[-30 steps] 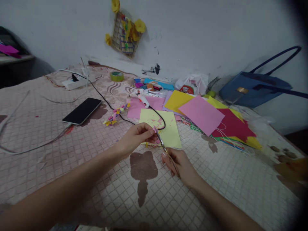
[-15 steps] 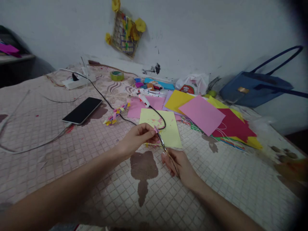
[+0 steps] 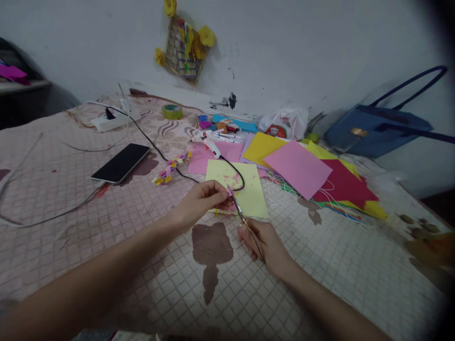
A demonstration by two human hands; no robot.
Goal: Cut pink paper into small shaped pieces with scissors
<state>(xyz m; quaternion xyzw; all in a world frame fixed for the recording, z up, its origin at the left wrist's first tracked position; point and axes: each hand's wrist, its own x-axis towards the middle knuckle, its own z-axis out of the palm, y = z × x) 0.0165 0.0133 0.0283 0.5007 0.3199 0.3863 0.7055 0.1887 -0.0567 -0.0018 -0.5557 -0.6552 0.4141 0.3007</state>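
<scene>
Between the thumb and fingers of my left hand [image 3: 209,198] is a small pink paper piece [image 3: 230,191]. My right hand [image 3: 261,241] is wrapped round the handles of a pair of scissors [image 3: 239,208], whose blades point up and left to the pink piece. Beneath both hands' fingertips lies a pale yellow sheet [image 3: 254,189] with small pink scraps on it. A white glue gun [image 3: 212,145] rests just behind that sheet, its black cord curving over the paper. Left of it is a strip of small colourful paper pieces [image 3: 172,169].
A tablet [image 3: 122,163] with a white cable lies at the left, near a power strip [image 3: 106,122]. Green tape [image 3: 172,112] stands at the back. Coloured sheets [image 3: 298,168] and white string spread to the right. A blue bag [image 3: 377,130] is at the back right.
Both hands hold nearly the same pose, with the pink piece and scissors still in them. The whole view has shifted very slightly.
</scene>
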